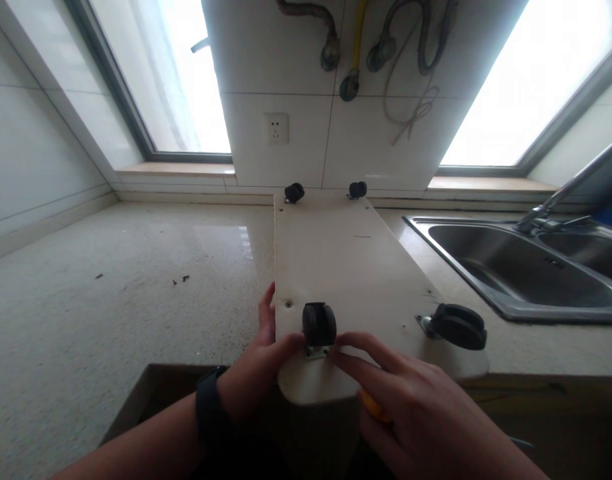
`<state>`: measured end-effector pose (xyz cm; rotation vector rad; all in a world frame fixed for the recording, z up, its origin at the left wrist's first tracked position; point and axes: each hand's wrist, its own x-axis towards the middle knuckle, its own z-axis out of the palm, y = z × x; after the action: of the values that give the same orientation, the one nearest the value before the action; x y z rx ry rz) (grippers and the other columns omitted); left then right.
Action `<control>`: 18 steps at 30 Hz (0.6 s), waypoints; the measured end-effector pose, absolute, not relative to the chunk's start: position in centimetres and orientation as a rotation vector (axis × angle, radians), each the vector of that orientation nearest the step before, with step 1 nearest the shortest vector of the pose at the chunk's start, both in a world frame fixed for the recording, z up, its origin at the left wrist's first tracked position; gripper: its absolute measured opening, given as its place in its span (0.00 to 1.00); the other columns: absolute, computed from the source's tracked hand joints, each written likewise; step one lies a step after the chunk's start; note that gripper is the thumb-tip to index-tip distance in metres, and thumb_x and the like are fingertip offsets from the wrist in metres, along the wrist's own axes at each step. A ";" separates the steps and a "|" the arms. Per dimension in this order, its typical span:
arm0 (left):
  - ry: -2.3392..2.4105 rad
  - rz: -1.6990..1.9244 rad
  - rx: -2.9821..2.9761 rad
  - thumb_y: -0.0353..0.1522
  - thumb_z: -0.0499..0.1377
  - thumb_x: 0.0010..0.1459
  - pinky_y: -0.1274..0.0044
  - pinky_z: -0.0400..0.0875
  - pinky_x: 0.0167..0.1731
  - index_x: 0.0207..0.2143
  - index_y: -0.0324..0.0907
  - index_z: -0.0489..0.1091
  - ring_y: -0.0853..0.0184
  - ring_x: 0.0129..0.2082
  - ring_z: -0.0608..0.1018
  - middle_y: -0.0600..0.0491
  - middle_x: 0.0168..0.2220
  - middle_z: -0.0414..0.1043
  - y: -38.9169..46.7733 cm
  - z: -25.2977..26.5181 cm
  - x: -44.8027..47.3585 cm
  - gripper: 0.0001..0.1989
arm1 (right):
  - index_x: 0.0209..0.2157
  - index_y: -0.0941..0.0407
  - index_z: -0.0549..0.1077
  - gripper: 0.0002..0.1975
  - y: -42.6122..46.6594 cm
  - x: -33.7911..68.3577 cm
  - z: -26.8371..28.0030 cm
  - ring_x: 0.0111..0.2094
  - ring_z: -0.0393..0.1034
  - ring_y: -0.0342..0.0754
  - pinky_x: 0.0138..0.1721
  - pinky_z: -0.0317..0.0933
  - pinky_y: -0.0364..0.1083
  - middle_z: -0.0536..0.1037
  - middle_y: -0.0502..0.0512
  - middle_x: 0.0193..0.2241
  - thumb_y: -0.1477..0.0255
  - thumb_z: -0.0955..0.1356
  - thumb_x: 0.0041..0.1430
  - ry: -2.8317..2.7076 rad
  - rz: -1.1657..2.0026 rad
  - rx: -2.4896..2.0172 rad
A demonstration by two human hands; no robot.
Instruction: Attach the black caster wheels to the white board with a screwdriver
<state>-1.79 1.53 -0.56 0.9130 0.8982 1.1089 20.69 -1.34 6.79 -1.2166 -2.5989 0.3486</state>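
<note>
Surface: a pale, speckled counter (196, 287) is running across the frame, shining at centre left; small dark bits (185, 278) are lying left of centre.
Wall: glossy tiles (306, 160) are rising behind, with a socket (277, 129) sitting at upper centre.
Light: bright windows are glaring at upper left (186, 87) and upper right (506, 100).
Pipework: a yellow pipe (359, 40) is hanging at top centre, dark hoses (426, 40) flanking it; a thin cord (416, 113) is looping below.
Board: a smooth white board (331, 260) with rounded near corners is lying at centre, reaching toward the wall.
Casters: four black wheels are standing on it, two at the far end (295, 193), one near right (459, 327), one near left (319, 325) above a metal plate (316, 352).
Sink: a stainless double sink (461, 269) is filling the right side, its chrome tap (533, 218) slanting upward.
Left hand (259, 357): half closing around the board's left edge, thumb touching near the near-left wheel; a dark wristband (213, 403) is circling the wrist.
Right hand (411, 400): thumb-side fingers are extending to that wheel and plate; lower fingers are curling around an orange handle (375, 408), mostly hidden.
</note>
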 end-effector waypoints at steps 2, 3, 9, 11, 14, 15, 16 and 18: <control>0.889 1.112 0.896 0.40 0.67 0.57 0.59 0.69 0.62 0.71 0.63 0.25 0.48 0.63 0.71 0.48 0.69 0.56 1.5 -0.5 -1.8 0.57 | 0.52 0.51 0.73 0.24 -1.3 20.7 6.8 0.46 0.80 0.53 0.47 0.77 0.52 0.73 0.58 0.61 0.79 0.62 0.55 -2.601 0.365 -1.214; 0.887 1.110 0.895 0.40 0.67 0.58 0.58 0.68 0.62 0.71 0.63 0.25 0.48 0.63 0.71 0.47 0.69 0.57 1.5 -0.5 -1.8 0.56 | 0.52 0.51 0.73 0.24 -1.3 20.8 6.8 0.46 0.80 0.53 0.47 0.77 0.52 0.72 0.58 0.61 0.79 0.62 0.55 -2.601 0.369 -1.210; 0.918 1.094 0.898 0.39 0.66 0.59 0.59 0.67 0.62 0.71 0.64 0.24 0.48 0.63 0.70 0.48 0.70 0.55 1.5 -0.7 -2.0 0.56 | 0.55 0.50 0.72 0.25 -1.3 20.7 6.9 0.47 0.79 0.54 0.46 0.77 0.54 0.71 0.57 0.62 0.78 0.62 0.56 -2.618 0.375 -1.215; 0.914 1.097 0.898 0.40 0.67 0.59 0.59 0.65 0.64 0.71 0.63 0.25 0.48 0.64 0.69 0.48 0.71 0.53 1.5 -0.7 -2.0 0.56 | 0.55 0.51 0.71 0.25 -1.3 20.7 6.9 0.47 0.79 0.54 0.46 0.77 0.53 0.72 0.59 0.61 0.79 0.62 0.56 -2.618 0.360 -1.204; 0.925 1.098 0.911 0.42 0.66 0.59 0.56 0.58 0.68 0.72 0.62 0.25 0.48 0.67 0.66 0.49 0.71 0.53 1.5 -0.6 -2.1 0.56 | 0.56 0.53 0.70 0.26 -1.3 20.7 7.0 0.48 0.79 0.55 0.46 0.76 0.52 0.74 0.61 0.59 0.79 0.63 0.56 -2.604 0.331 -1.191; 0.933 1.097 0.920 0.42 0.65 0.60 0.56 0.55 0.69 0.72 0.61 0.26 0.48 0.68 0.64 0.49 0.71 0.53 1.5 -0.5 -2.1 0.55 | 0.56 0.53 0.70 0.25 -1.3 20.8 7.0 0.48 0.79 0.55 0.46 0.76 0.52 0.74 0.61 0.59 0.79 0.63 0.56 -2.598 0.331 -1.193; 0.946 1.099 0.927 0.43 0.64 0.61 0.55 0.52 0.70 0.72 0.60 0.26 0.49 0.69 0.63 0.49 0.71 0.54 1.5 -0.4 -2.1 0.53 | 0.55 0.53 0.70 0.25 -1.3 20.8 7.0 0.48 0.79 0.54 0.46 0.76 0.52 0.75 0.60 0.58 0.79 0.63 0.56 -2.593 0.336 -1.202; 0.967 1.107 0.939 0.45 0.62 0.63 0.55 0.47 0.71 0.72 0.60 0.27 0.50 0.70 0.61 0.49 0.71 0.54 1.5 -0.4 -2.2 0.50 | 0.53 0.52 0.71 0.22 -1.3 20.8 7.1 0.47 0.79 0.54 0.45 0.76 0.52 0.75 0.58 0.58 0.78 0.63 0.56 -2.588 0.370 -1.227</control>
<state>-2.16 1.52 -0.41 0.9389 0.9671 1.1072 20.82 -1.32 7.10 -1.2274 -2.5877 0.3704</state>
